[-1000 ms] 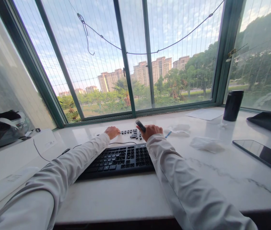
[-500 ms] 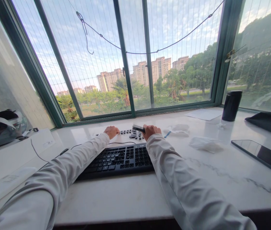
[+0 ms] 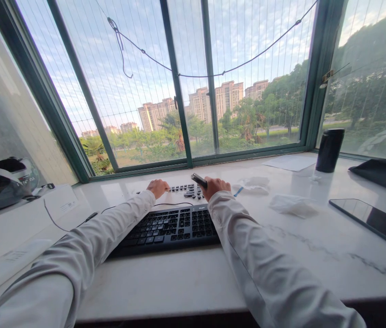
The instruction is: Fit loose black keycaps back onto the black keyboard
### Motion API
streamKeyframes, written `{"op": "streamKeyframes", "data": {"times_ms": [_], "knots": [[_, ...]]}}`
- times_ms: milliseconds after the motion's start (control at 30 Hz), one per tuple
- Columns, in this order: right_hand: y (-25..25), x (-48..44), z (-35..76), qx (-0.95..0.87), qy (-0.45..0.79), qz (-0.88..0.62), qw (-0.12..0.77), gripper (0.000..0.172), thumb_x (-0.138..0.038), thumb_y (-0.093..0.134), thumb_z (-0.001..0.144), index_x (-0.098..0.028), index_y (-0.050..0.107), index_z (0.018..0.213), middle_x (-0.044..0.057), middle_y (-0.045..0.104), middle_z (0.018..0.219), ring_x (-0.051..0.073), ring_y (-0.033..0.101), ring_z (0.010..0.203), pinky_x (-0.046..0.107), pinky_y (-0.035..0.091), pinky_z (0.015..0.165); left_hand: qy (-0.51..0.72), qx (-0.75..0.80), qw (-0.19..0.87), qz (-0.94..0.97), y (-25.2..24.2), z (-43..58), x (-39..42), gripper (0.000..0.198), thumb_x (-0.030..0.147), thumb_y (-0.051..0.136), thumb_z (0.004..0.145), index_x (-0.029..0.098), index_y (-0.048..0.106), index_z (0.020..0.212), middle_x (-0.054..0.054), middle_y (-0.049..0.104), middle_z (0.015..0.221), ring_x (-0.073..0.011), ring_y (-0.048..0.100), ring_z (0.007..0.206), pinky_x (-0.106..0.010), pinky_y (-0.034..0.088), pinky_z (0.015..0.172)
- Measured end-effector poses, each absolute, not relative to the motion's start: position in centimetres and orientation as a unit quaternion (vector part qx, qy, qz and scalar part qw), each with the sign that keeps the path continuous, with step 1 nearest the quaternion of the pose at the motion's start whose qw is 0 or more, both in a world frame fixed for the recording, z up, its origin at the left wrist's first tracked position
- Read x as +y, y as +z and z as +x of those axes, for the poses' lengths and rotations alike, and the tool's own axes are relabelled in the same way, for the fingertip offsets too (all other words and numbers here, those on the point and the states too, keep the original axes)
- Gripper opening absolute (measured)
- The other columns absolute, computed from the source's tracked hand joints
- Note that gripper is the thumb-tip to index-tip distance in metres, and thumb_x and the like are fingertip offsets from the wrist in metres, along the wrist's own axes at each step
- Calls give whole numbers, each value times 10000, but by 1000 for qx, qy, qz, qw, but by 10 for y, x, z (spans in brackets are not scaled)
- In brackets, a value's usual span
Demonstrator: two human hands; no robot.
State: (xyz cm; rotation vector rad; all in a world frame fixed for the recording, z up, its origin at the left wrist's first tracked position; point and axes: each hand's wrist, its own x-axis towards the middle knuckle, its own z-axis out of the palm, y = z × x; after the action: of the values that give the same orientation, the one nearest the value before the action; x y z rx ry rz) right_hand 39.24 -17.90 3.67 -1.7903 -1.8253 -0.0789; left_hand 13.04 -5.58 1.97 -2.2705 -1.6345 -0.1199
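A black keyboard (image 3: 179, 228) lies on the white marble-patterned surface (image 3: 165, 287), with bare sockets showing where some keycaps are off. Behind it, loose black keycaps (image 3: 189, 193) are spread in rows. My left hand (image 3: 158, 187) is at the left end of these rows, its fingers pinched together at the surface; whatever is between the fingertips is too small to name. My right hand (image 3: 216, 187) is wrapped round a dark, narrow tool (image 3: 199, 181), held raised over the right side of the keycaps.
Crumpled white tissues (image 3: 291, 205) and a small blue strip (image 3: 238, 191) lie to the right. Farther right are a black cylinder (image 3: 330, 150), a dark tablet-like slab (image 3: 373, 221) and black cloth (image 3: 384, 175). A clear-and-black bag (image 3: 4, 182) sits at the left, near a cable.
The tool in my right hand has tilted, its far end now higher. My left hand has shifted very slightly to the left and stays pinched.
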Motion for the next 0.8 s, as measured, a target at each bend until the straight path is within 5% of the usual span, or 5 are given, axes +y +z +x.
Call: {"op": "streamKeyframes", "data": {"times_ms": [133, 300, 667, 800], "knots": [[33, -167, 398, -569, 231, -648, 450, 692, -780, 284, 733, -183, 633, 734, 139, 678, 730, 265, 650, 757, 363, 481, 662, -82, -584, 190, -785, 33, 128, -71, 255, 408, 554, 796, 286, 733, 930, -73, 718, 896, -255, 640, 851, -296, 430, 712], [32, -154, 401, -412, 491, -491, 590, 712, -838, 251, 678, -179, 511, 608, 88, 600, 484, 214, 626, 486, 298, 486, 427, -178, -554, 197, -789, 47, 127, -115, 243, 420, 558, 804, 324, 724, 953, -27, 716, 944, -243, 643, 896, -295, 447, 744], [48, -185, 368, -473, 647, -294, 522, 760, -833, 249, 684, -146, 553, 567, 100, 642, 597, 184, 627, 534, 280, 496, 481, -367, -435, 29, -822, 40, 167, -239, 335, 486, 521, 827, 250, 713, 968, -7, 714, 947, -153, 660, 734, -241, 486, 707], [44, -193, 352, -525, 621, -285, 508, 780, -847, 252, 667, -144, 586, 610, 5, 483, 414, 74, 375, 298, 205, 282, 307, -377, -421, -9, -825, 36, 175, -255, 396, 534, 591, 753, 244, 699, 1001, 5, 730, 825, -151, 659, 687, -230, 484, 668]]}}
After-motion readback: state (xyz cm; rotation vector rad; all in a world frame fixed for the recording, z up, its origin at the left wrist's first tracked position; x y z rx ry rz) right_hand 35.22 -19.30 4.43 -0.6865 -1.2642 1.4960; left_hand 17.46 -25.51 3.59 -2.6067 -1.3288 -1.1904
